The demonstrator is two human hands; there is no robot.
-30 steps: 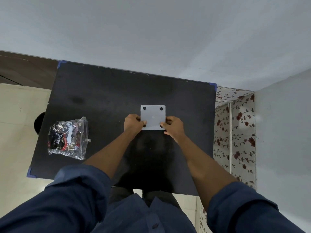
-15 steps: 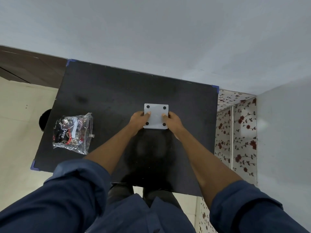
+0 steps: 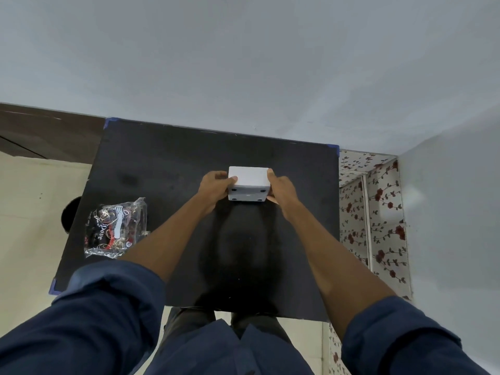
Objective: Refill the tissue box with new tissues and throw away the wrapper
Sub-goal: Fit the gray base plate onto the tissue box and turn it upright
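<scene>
A black worktop with blue tape at its corners stands pushed against a pale grey wall. A second grey wall closes the room on the right, and between it and the worktop a panel with a red rose pattern shows. Cream flooring lies to the left, with a dark brown strip beyond it.

Near the middle of the worktop, toward the far edge, the white tissue box is tipped so its underside with four dark feet faces the person. The left hand and right hand are closed on its opposite sides, thumbs on top. The crumpled clear wrapper lies well apart at the worktop's left edge. Dark blue sleeves fill the foreground.
</scene>
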